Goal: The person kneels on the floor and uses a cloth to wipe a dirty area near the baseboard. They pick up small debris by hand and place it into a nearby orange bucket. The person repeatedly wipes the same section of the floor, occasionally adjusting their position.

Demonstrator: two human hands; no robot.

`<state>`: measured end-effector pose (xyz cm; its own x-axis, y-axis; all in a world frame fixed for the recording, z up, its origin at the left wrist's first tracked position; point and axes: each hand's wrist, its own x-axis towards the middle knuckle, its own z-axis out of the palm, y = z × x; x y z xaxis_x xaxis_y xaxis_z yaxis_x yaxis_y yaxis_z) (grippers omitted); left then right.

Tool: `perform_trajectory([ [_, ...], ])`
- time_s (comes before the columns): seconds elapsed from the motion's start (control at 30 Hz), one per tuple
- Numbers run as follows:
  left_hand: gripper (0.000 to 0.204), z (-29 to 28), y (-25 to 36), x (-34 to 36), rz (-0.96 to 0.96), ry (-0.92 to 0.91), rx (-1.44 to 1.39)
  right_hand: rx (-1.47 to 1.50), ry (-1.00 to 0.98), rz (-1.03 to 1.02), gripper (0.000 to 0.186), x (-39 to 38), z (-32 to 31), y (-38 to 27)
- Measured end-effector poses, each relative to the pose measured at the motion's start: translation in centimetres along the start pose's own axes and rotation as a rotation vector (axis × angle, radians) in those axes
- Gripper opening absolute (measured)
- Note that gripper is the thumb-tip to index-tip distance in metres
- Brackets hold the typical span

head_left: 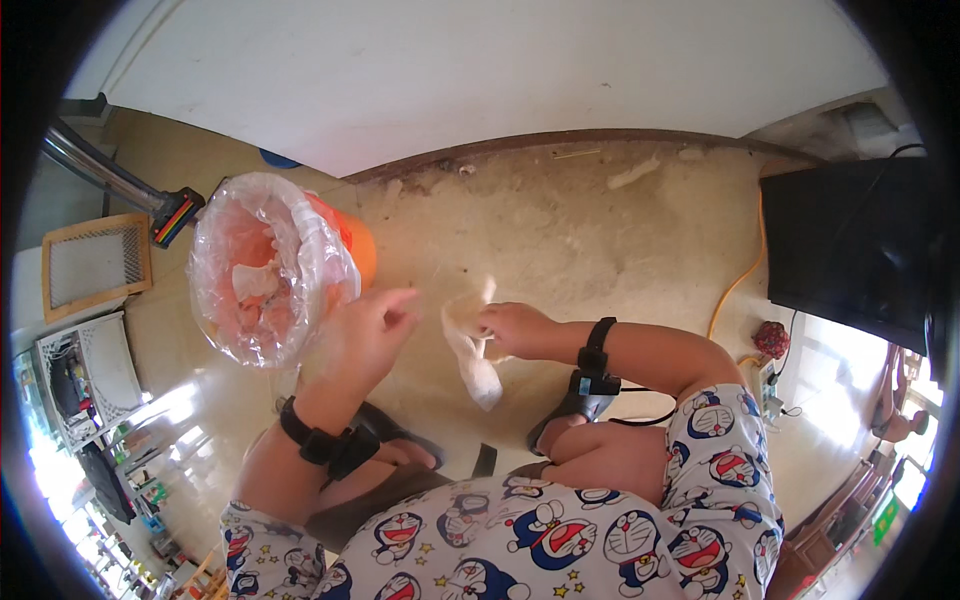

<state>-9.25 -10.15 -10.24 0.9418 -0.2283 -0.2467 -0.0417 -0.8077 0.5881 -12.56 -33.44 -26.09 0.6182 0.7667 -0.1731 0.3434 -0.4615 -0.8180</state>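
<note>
My right hand (515, 330) is closed, pinching a limp, twisted whitish piece (478, 375) that looks like crumpled tissue or thin cloth. One end points up beyond my fingertips, and a thicker, paler end hangs down toward my feet. My left hand (372, 325) is slightly blurred, a forefinger stretched out and the other fingers partly curled. Nothing shows in its grasp. It is beside the near right rim of an orange bin (356, 245) with a clear plastic liner (225, 320). Crumpled pale waste (255, 283) lies inside the bin.
A white panel (500, 70) stands at the far side above the stained floor (560, 230). On the right are a black box-shaped object (850, 250) and a yellow cord (722, 300). A metal tube (100, 165), wooden-framed mesh (95, 265) and white rack (100, 360) are on the left.
</note>
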Motion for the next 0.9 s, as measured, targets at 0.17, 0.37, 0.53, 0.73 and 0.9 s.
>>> perform_trajectory([
  [0.17,0.019,0.4,-1.0,0.4,-0.053,-0.07,0.062,-0.302,0.068,-0.564,0.019,1.0,-3.6,-3.9],
  [0.37,0.016,0.9,-1.1,0.4,0.064,-0.121,0.043,-0.445,0.391,-0.661,0.033,1.1,-7.5,-7.1],
  [0.53,0.013,0.6,-0.2,-0.1,-0.032,-0.254,-0.175,-0.504,0.517,-0.658,0.028,1.9,-9.1,-7.4],
  [0.73,0.01,-1.2,2.0,-0.3,0.026,-0.203,-0.184,-0.672,0.46,-0.61,0.023,1.6,-9.8,-7.3],
  [0.9,0.007,-6.6,4.0,-1.3,0.132,-0.172,0.051,-0.784,0.437,-0.52,0.023,1.2,-11.9,-5.6],
])
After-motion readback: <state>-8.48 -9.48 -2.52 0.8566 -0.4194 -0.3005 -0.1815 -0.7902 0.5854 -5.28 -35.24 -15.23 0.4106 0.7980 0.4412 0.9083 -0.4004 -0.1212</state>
